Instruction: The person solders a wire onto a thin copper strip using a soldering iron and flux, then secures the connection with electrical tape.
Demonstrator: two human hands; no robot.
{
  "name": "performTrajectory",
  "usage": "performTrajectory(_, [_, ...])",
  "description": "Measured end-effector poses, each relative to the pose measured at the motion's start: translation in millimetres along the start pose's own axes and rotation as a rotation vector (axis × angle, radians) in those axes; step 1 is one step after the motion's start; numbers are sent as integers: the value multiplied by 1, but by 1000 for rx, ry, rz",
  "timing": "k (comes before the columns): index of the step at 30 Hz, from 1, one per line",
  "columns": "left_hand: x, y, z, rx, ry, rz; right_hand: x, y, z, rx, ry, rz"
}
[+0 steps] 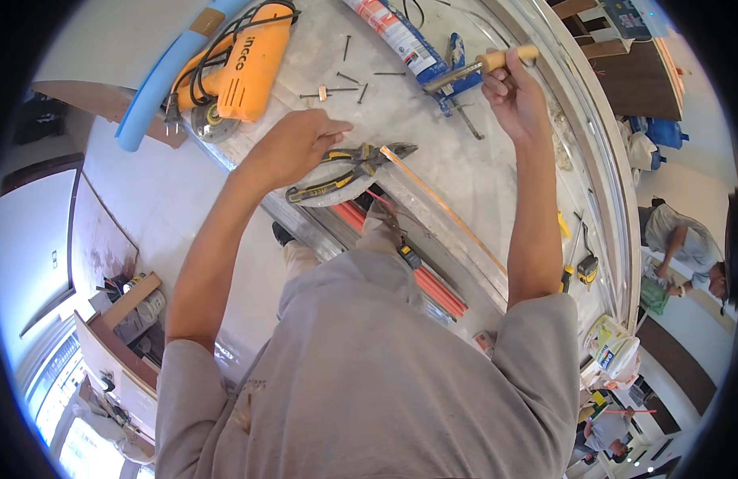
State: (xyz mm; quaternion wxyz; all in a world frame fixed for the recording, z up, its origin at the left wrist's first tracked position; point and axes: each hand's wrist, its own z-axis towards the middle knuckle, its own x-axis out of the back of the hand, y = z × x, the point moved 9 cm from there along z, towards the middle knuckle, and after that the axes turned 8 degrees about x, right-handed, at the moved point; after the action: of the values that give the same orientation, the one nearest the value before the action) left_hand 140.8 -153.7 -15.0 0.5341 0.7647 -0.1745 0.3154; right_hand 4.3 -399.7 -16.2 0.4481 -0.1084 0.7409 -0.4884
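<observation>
My right hand (510,94) is closed round the pale wooden handle (506,58) of a tool with a narrow metal blade (447,78). That blade points left, across a blue caulking gun (442,73) holding a white and red sealant tube (393,33). My left hand (295,147) hovers beside yellow-and-black pliers (349,174), its index finger stretched out and the other fingers partly curled. I see nothing in it. Several nails (362,94) lie beyond, one with a small block (323,93) on its shank. A thin orange-edged strip (441,203) runs from the plier jaws toward my body.
An orange angle grinder (253,64) with a coiled black cord lies far left, beside a blue roll (157,84). Metal framing (605,152) curves along the right edge. A tape measure (587,269) lies near my right elbow. Other people (676,239) work at the right.
</observation>
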Motion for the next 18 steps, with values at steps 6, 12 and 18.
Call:
performTrajectory(6, [-18, 10, 10, -52, -15, 47, -21, 16, 8, 201, -7, -306])
performTrajectory(12, [-18, -4, 15, -58, 67, -159, -27, 23, 18, 265, -26, -488])
performTrajectory(18, [-27, 2, 8, -95, 189, -78, -22, 37, 15, 266, -48, -575])
